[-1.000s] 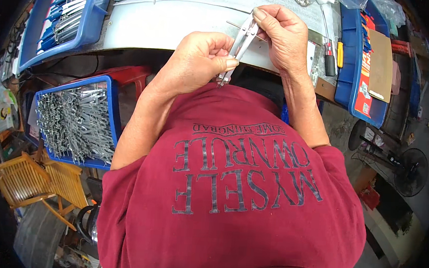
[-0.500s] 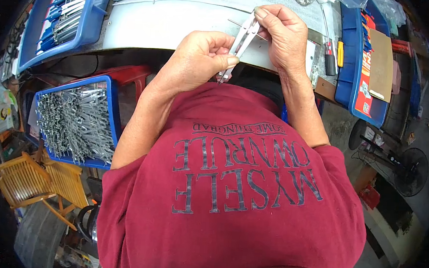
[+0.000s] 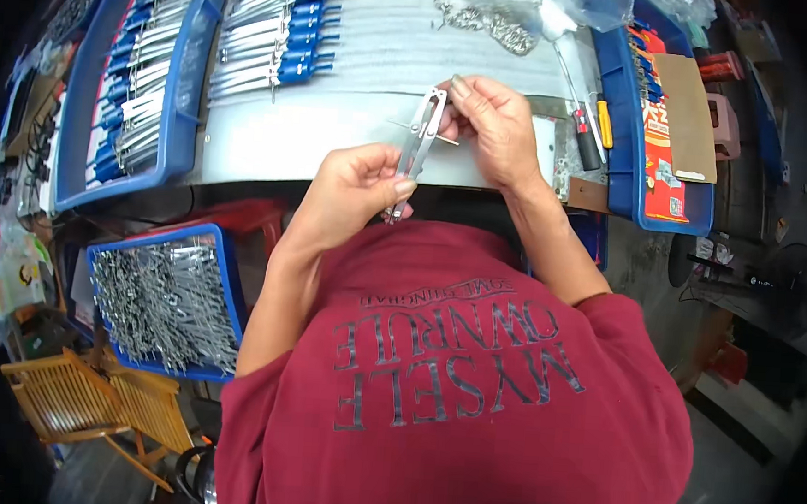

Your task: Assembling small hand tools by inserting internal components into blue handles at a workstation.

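In front of my chest, a silver metal drawing compass (image 3: pixel 422 135) hangs tilted, hinge end up, with a thin rod crossing its two legs. My left hand (image 3: pixel 363 189) pinches the lower part of the legs between thumb and fingers. My right hand (image 3: pixel 496 133) is closed at the hinge end, its thumb and fingertips against the top; what lies between those fingertips is partly hidden. Beyond, on the bench, rows of similar compasses with blue parts (image 3: pixel 301 38) lie side by side.
Blue trays (image 3: pixel 189 91) of finished-looking compasses stand left; a blue bin of loose metal parts (image 3: pixel 170 298) sits lower left. A bag of small metal pieces (image 3: pixel 491 22), a black-handled screwdriver (image 3: pixel 587 148), a yellow-handled tool (image 3: pixel 604 126) and another blue tray (image 3: pixel 634 188) are right.
The view has tilted, showing more of the bench. Both hands still hold the compass; the right thumb has shifted from over the hinge to its right side.
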### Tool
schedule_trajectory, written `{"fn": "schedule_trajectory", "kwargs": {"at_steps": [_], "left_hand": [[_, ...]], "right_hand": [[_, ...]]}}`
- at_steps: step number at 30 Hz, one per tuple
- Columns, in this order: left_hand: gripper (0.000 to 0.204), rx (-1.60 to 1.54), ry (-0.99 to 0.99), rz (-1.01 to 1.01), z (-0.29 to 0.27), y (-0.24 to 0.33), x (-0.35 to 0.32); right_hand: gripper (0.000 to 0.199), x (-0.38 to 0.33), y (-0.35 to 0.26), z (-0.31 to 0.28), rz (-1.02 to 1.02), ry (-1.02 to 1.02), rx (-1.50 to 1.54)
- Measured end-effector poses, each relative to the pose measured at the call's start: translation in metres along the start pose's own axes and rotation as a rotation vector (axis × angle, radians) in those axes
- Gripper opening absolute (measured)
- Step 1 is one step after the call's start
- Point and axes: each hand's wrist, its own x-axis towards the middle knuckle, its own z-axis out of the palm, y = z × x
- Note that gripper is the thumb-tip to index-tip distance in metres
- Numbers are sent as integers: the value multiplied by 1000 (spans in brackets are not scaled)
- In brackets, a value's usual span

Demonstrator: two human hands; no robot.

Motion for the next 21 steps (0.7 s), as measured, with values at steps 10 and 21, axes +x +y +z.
{"fn": "schedule_trajectory", "kwargs": {"at_steps": [10, 21], "left_hand": [[24, -1, -14, -2, 0, 1, -1], [23, 6, -12, 22, 2, -2, -1]], "right_hand": [[24, -3, -3, -1, 28, -12, 35], [18, -3, -2, -3, 3, -37, 26]]}}
